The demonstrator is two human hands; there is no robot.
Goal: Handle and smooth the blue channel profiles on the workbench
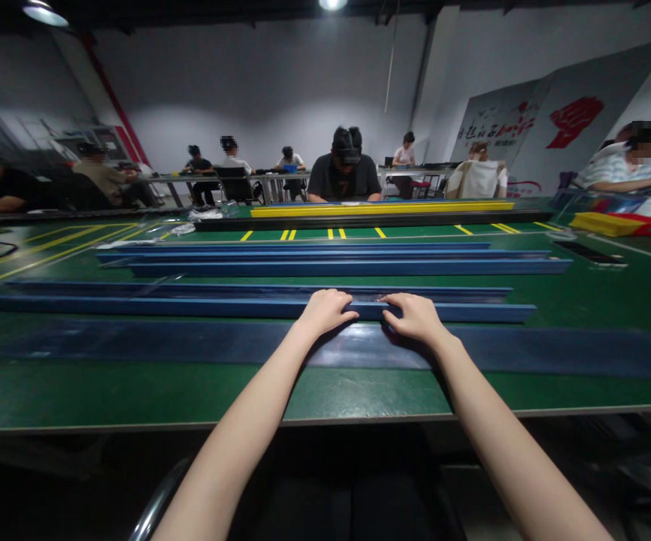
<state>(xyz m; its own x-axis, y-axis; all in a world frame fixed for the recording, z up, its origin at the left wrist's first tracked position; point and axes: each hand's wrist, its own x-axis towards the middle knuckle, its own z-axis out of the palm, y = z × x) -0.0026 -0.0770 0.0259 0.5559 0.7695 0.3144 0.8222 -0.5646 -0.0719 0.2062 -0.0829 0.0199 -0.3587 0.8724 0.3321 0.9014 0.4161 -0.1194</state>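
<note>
A long blue channel-shaped strip (pixel 190 309) lies across the green table in front of me. My left hand (pixel 327 311) is closed over its near wall, with the thumb on the front face and the fingertips over the top edge. A short way to the right, my right hand (pixel 414 315) pinches the same wall in like manner. Between the hands a bit of the blue wall shows. On my side of the channel, beneath my wrists, a flat see-through bluish plastic strip (pixel 364 352) rests on the tabletop.
Further blue channels (pixel 348 267) lie parallel beyond, then a black strip (pixel 382 219) and a yellow strip (pixel 382 210). At right are a dark phone-like slab (pixel 590 254) and a yellow tray (pixel 607 223). A person (pixel 345 169) sits opposite; several others work behind.
</note>
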